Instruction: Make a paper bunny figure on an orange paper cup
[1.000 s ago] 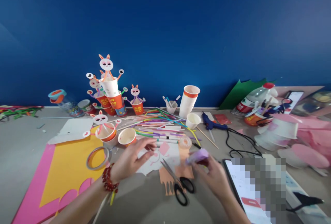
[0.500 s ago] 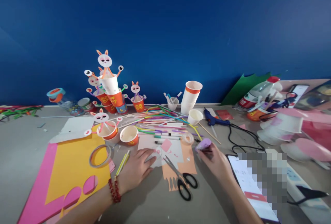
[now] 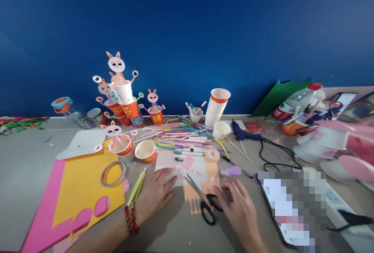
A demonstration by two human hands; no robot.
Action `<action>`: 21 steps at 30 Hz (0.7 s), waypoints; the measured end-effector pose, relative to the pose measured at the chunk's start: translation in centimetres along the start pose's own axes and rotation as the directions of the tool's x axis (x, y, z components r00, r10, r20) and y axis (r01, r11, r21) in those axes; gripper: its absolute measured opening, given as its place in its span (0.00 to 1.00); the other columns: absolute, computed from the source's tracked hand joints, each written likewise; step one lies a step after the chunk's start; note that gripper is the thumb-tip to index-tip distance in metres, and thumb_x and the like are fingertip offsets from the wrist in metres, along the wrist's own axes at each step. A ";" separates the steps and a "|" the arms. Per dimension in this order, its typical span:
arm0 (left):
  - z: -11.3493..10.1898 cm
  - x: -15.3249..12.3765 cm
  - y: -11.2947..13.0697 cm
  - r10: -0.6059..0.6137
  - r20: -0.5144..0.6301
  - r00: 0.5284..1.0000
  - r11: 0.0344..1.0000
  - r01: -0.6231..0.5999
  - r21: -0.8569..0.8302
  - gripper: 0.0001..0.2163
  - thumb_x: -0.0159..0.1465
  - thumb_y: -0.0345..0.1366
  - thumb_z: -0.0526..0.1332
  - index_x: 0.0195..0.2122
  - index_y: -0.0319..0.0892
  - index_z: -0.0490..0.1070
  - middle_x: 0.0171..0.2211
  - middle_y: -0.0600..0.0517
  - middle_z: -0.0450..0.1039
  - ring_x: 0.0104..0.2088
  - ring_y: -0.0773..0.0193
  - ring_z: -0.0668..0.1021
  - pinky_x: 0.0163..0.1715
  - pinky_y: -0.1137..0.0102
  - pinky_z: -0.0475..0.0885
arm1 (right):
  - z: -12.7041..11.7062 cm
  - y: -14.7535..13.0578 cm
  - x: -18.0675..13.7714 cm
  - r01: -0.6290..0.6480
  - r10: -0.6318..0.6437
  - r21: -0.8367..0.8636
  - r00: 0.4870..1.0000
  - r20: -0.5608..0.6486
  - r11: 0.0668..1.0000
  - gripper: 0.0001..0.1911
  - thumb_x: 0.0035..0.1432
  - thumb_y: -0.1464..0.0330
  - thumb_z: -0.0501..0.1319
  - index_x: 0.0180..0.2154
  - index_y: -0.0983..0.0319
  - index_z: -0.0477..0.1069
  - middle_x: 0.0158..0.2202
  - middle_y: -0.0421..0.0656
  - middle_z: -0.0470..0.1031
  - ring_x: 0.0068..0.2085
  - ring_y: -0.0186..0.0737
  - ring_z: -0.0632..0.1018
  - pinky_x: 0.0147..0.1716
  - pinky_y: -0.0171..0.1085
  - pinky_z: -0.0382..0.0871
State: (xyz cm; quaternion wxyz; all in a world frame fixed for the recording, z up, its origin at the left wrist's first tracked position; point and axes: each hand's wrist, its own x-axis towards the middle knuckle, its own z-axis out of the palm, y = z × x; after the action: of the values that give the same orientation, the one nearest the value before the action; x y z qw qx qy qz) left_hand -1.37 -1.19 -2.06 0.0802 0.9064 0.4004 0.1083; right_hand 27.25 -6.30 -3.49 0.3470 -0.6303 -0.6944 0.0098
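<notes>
My left hand [image 3: 157, 191] lies palm down at the edge of a white sheet [image 3: 166, 160], its fingers loosely spread near small pink and white paper cutouts. A beaded bracelet is on that wrist. On the right, my right hand [image 3: 239, 202] hovers with thumb and fingers apart beside the black handles of the scissors [image 3: 201, 194], apparently at their edge. The scissors lie over an orange paper [image 3: 188, 196] with a scalloped cut edge. Just beyond my right hand a small purple bottle [image 3: 230, 171] rests on its side.
Drinking straws [image 3: 184, 132] and markers [image 3: 189, 153] spread across the middle. Rabbit-faced paper cups [image 3: 130, 109] stand stacked at the back left. A tape roll [image 3: 103, 175] lies on yellow card [image 3: 84, 190]. A glue gun [image 3: 245, 134], its cord and a phone [image 3: 280, 206] occupy the right.
My right hand has let go of the purple bottle, which now lies on the table, and has come nearer to me and left, to the scissors. My left hand stays in place.
</notes>
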 end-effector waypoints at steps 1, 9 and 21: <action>0.0 -0.1 0.0 -0.002 0.006 1.000 1.000 0.002 -0.002 0.17 0.65 0.32 0.59 0.56 0.43 0.66 0.60 0.44 0.64 0.58 0.52 0.68 0.57 0.54 0.68 | 0.0 0.5 0.0 -0.045 0.045 -0.019 0.999 -0.023 0.999 0.17 0.66 0.56 0.54 0.27 0.57 0.60 0.26 0.40 0.67 0.28 0.40 0.72 0.29 0.38 0.66; 0.5 -0.2 -0.1 -0.012 0.015 1.000 1.000 0.012 -0.028 0.17 0.66 0.33 0.58 0.57 0.44 0.67 0.60 0.44 0.63 0.59 0.50 0.67 0.57 0.52 0.67 | 0.2 4.0 2.0 -0.215 0.214 -0.132 0.977 -0.024 0.968 0.25 0.59 0.44 0.54 0.39 0.60 0.65 0.34 0.47 0.74 0.31 0.45 0.77 0.27 0.38 0.67; 0.3 -0.5 0.2 -0.039 0.042 0.998 0.997 0.042 -0.059 0.19 0.67 0.34 0.58 0.59 0.46 0.66 0.65 0.45 0.57 0.61 0.50 0.64 0.58 0.54 0.67 | 1.7 7.1 6.1 -0.156 0.177 -0.226 0.981 0.077 0.962 0.18 0.64 0.55 0.50 0.34 0.60 0.68 0.30 0.48 0.75 0.30 0.47 0.77 0.29 0.39 0.66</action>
State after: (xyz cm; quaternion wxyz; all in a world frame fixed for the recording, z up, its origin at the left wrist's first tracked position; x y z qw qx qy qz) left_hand -1.46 -1.67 -2.42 0.1175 0.8973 0.4136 0.1002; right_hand 32.79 1.32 -5.13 0.2395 -0.7197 -0.6516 -0.0073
